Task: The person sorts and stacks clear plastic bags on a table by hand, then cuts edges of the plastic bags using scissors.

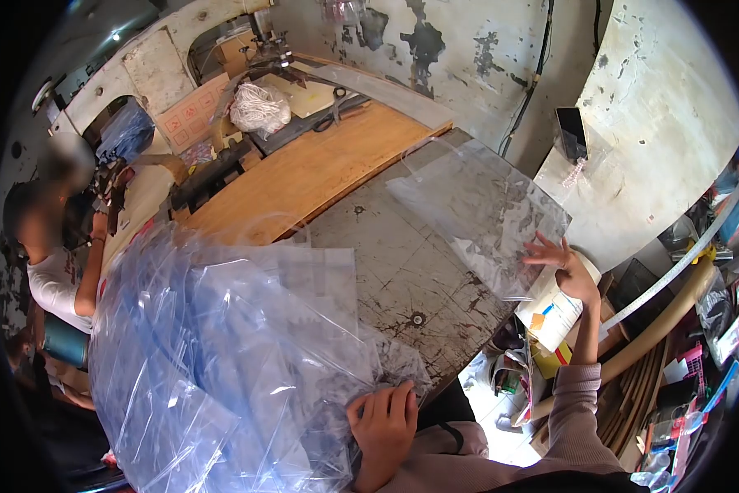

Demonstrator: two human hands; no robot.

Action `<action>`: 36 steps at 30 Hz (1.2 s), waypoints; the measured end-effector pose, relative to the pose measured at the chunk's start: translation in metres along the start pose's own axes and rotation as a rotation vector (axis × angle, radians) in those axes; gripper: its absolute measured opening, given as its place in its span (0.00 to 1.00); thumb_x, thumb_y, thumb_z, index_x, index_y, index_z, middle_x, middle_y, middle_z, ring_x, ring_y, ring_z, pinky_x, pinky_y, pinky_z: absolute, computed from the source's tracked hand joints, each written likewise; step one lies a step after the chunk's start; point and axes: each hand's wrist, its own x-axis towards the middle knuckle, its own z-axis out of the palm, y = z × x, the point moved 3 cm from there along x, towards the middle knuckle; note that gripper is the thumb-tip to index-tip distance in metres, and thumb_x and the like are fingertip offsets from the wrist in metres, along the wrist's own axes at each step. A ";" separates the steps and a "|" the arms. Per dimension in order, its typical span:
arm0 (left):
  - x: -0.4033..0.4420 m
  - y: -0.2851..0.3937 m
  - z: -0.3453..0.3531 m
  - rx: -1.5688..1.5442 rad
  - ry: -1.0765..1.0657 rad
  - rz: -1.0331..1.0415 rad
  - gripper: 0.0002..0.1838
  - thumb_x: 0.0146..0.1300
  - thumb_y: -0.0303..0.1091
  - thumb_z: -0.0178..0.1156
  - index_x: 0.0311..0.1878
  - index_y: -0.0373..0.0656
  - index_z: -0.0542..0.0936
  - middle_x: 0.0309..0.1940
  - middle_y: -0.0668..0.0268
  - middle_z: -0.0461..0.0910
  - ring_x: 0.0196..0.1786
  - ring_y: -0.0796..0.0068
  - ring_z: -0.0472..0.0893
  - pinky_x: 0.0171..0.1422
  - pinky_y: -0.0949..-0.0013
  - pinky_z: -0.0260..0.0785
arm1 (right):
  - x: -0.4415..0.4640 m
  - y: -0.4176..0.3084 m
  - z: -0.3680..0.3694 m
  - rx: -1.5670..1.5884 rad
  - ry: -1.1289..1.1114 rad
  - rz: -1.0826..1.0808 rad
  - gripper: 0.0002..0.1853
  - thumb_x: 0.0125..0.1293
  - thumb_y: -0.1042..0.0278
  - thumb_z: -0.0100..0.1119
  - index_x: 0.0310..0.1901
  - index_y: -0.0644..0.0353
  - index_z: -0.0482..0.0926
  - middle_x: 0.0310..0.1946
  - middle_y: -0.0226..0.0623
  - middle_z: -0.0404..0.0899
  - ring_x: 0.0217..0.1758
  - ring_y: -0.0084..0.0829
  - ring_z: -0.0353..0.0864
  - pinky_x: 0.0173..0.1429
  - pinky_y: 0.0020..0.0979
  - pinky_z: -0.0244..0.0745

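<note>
A large heap of clear, bluish plastic sheets (221, 353) fills the near left of the worktable. My left hand (384, 421) lies on the heap's near right edge, fingers slightly bent and its thumb out of sight. At the right end of the table, a clear plastic sheet (476, 205) lies spread on the scratched grey surface. My right hand (565, 267) is at that sheet's right edge with its fingers spread. Whether its fingertips touch the plastic I cannot tell.
A wooden board (328, 172) lies across the table's far part, behind it a bundle of white string (260, 108). A phone (572, 133) rests against the right-hand panel. Below my right hand stands a white container (557, 308). Another person (61, 279) sits at the left.
</note>
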 end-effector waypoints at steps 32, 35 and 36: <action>-0.072 -0.009 -0.041 -0.232 -0.107 0.417 0.15 0.54 0.26 0.58 0.46 0.40 0.79 0.28 0.73 0.76 0.32 0.78 0.77 0.46 0.73 0.71 | 0.156 -0.076 0.089 -0.543 0.203 -0.765 0.20 0.60 0.64 0.58 0.54 0.58 0.73 0.57 0.42 0.69 0.56 0.44 0.70 0.58 0.43 0.66; -0.135 -0.019 -0.067 0.007 -0.168 0.325 0.17 0.51 0.27 0.59 0.47 0.40 0.79 0.33 0.69 0.78 0.35 0.74 0.79 0.45 0.70 0.74 | 0.157 -0.084 0.085 -0.513 0.105 -0.731 0.18 0.58 0.66 0.59 0.50 0.61 0.75 0.53 0.42 0.71 0.53 0.43 0.72 0.57 0.43 0.67; -0.159 -0.024 -0.072 -0.017 -0.119 0.223 0.18 0.50 0.27 0.60 0.47 0.40 0.79 0.37 0.65 0.78 0.36 0.69 0.80 0.45 0.67 0.74 | 0.155 -0.087 0.084 -0.460 0.044 -0.651 0.17 0.58 0.65 0.59 0.48 0.61 0.76 0.52 0.42 0.72 0.51 0.42 0.73 0.56 0.43 0.66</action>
